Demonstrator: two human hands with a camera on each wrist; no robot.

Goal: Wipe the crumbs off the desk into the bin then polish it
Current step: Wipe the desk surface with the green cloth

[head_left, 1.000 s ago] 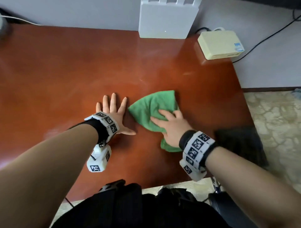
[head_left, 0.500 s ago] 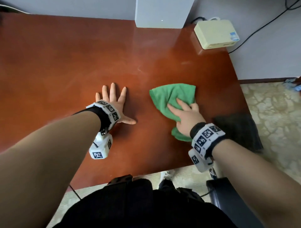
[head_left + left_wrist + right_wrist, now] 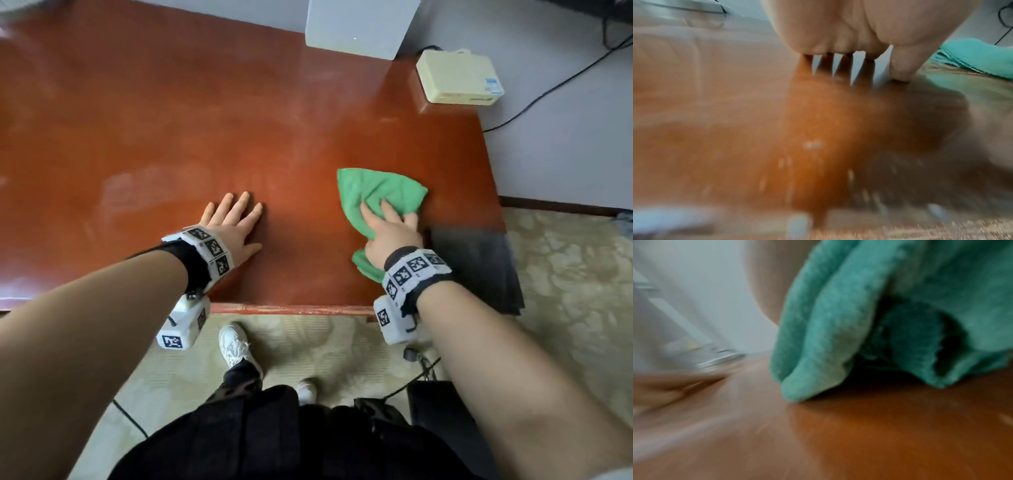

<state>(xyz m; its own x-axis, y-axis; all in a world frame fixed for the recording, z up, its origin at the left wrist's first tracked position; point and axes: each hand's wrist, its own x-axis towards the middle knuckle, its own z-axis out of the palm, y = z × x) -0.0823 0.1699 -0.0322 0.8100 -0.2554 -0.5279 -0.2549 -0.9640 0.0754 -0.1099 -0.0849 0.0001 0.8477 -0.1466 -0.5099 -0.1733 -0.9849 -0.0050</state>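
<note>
On the red-brown desk [image 3: 205, 120] lies a green cloth [image 3: 380, 188], close to the right edge. My right hand [image 3: 394, 226] grips it, bunching it under the palm; a tail of cloth pokes out by the wrist. In the right wrist view the cloth [image 3: 838, 321] hangs in folds onto the desk. My left hand [image 3: 236, 219] rests flat on the desk, fingers spread, well left of the cloth. The left wrist view shows that palm [image 3: 838, 32], the cloth [image 3: 978, 55] far right and small pale specks [image 3: 812, 145] on the wood. A dark bin [image 3: 479, 267] stands just beyond the desk's right edge, beside my right wrist.
A white box [image 3: 359, 27] stands at the desk's back edge and a cream box [image 3: 459, 77] sits on the back right corner, with cables behind it. My shoes [image 3: 236, 346] stand on the patterned floor below the front edge. A black object [image 3: 442, 401] sits low right.
My right hand has slid the green cloth rightward across the desk, nearly to the right edge by the bin. The left hand has stayed flat in place.
</note>
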